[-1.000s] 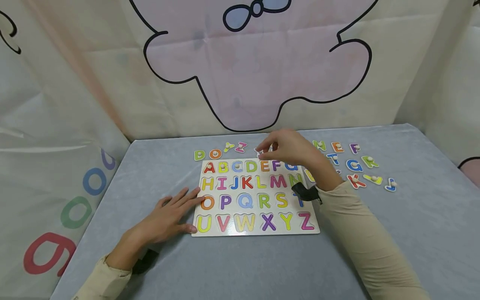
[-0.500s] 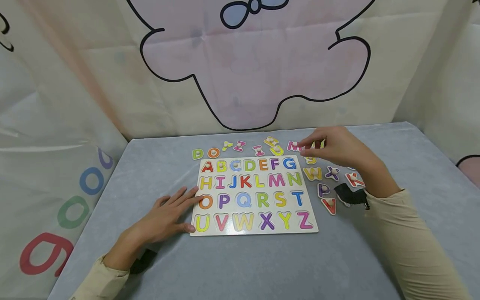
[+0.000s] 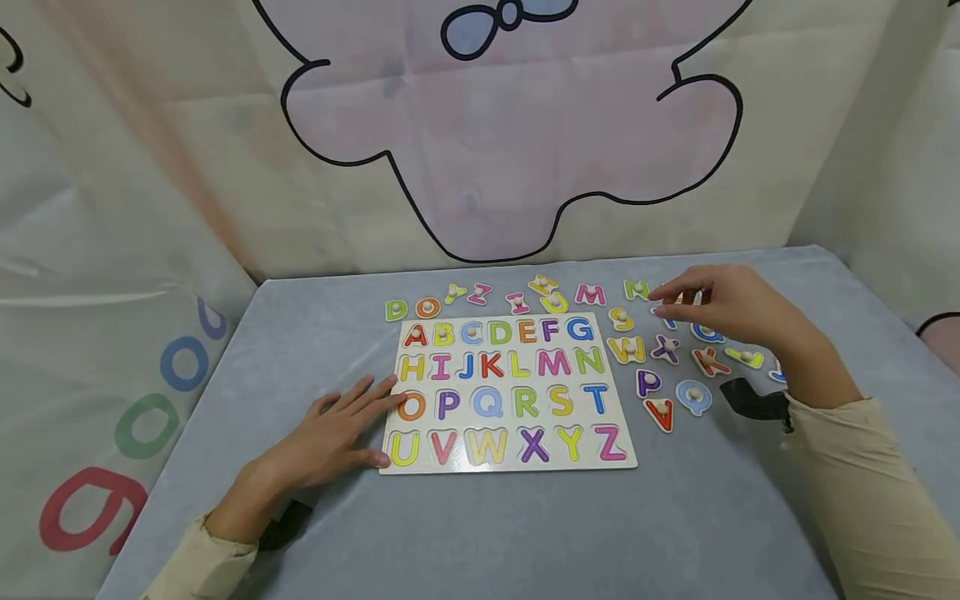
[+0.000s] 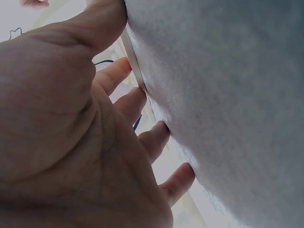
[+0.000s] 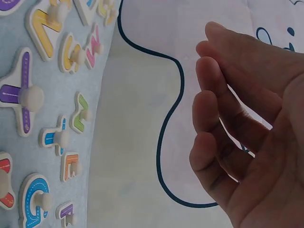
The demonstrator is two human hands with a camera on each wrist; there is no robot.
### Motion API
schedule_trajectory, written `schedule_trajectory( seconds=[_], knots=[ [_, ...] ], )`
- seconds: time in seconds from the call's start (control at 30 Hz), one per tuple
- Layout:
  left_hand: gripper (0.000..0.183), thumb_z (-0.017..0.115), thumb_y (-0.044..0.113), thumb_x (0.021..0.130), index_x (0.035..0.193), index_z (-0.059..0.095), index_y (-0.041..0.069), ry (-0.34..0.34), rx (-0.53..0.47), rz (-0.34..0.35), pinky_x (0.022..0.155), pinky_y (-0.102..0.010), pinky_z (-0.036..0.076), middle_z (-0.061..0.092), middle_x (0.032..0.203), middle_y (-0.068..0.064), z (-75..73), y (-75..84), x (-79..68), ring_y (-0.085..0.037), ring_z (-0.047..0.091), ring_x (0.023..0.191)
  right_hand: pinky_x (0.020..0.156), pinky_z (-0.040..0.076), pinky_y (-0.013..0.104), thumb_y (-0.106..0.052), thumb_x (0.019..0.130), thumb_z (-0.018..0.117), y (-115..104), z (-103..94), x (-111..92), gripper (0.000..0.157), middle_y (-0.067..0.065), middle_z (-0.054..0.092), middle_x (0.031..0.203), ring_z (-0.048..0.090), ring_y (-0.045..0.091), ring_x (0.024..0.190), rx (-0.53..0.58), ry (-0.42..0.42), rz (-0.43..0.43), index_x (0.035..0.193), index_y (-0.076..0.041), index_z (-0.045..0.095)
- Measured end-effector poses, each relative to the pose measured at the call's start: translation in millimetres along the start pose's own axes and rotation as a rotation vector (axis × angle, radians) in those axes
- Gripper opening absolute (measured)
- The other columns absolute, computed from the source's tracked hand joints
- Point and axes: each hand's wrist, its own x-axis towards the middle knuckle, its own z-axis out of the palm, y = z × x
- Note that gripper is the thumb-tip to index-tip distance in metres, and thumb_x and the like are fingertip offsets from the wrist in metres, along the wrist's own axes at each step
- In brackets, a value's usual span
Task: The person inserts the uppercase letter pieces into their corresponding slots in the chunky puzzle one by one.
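Note:
The alphabet puzzle board (image 3: 465, 469) lies flat on the table. My left hand (image 3: 330, 442) rests at its left edge, fingers straight and fingertips on the board; the left wrist view shows those fingers (image 4: 154, 140) along the board's side. My right hand (image 3: 731, 308) hovers over the loose letter pieces, fingers bent loosely with nothing between them, as the right wrist view shows. Nearest its fingertips are the green letter N (image 3: 636, 290) and the blue letter T (image 5: 56, 137). The orange letter E (image 5: 70, 167) is hidden behind this hand in the head view.
Several knobbed letters lie right of the board, among them the purple X (image 3: 664, 348), red V (image 3: 660, 414) and blue Q (image 3: 693, 397). Behind the board lie more, such as the green D (image 3: 396, 310) and pink M (image 3: 590, 295). A printed curtain (image 3: 480, 167) borders the table's back.
My right hand has moved right, from above the board's far right corner to over the loose letters beside the N, with no piece showing in it. My left hand stays on the board.

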Motion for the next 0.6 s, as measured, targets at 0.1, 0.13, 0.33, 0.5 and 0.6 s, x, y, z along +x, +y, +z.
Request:
schedule_trajectory(
  seconds=[0.1,0.13,0.33,0.5,0.6],
  knots=[
    [0.083,0.07,0.049,0.084,0.156,0.033,0.031,0.001,0.002,0.003,0.111,-0.064,0.02,0.021,0.168,0.0,0.1,-0.7,-0.4,-0.036,0.018,0.154,0.062,0.044,0.025,-0.029,0.089,0.076,-2.3,-2.1,3.4,0.027,0.001,0.073,0.099,0.052,0.019,0.082,-0.002,0.009,-0.007,0.114,-0.017,0.076],
    [0.083,0.07,0.05,0.084,0.156,0.033,0.031,0.0,0.003,0.004,0.111,-0.064,0.02,0.021,0.168,0.0,-0.3,-0.6,-0.5,-0.036,0.018,0.154,0.062,0.044,0.025,-0.029,0.089,0.076,-4.1,-2.1,5.0,0.027,0.001,0.073,0.099,0.052,0.018,0.082,-0.007,0.007,-0.01,0.114,-0.017,0.077],
    [0.083,0.071,0.048,0.084,0.156,0.033,0.031,-0.002,0.013,0.004,0.111,-0.064,0.02,0.021,0.168,0.0,-2.4,-1.2,-0.1,-0.036,0.018,0.154,0.063,0.046,0.029,-0.027,0.09,0.075,-39.0,2.5,28.4,0.027,0.003,0.073,0.101,0.055,0.02,0.085,0.003,-0.027,-0.076,0.115,-0.017,0.076],
    [0.083,0.071,0.049,0.084,0.156,0.033,0.031,0.009,0.015,0.008,0.111,-0.065,0.021,0.022,0.167,-0.001,-2.0,-1.5,-0.7,-0.036,0.019,0.154,0.068,0.047,0.031,-0.026,0.091,0.073,-92.1,21.4,65.4,0.027,0.003,0.072,0.101,0.058,0.021,0.091,0.041,-0.048,-0.154,0.116,-0.017,0.075],
    [0.081,0.069,0.052,0.085,0.155,0.034,0.03,0.017,0.009,0.024,0.11,-0.065,0.022,0.023,0.167,-0.002,-1.7,-0.5,-1.7,-0.037,0.021,0.153,0.07,0.048,0.031,-0.028,0.091,0.073,-124.0,39.3,88.8,0.027,0.003,0.072,0.102,0.061,0.02,0.091,0.059,-0.07,-0.212,0.116,-0.018,0.075]
  ],
)
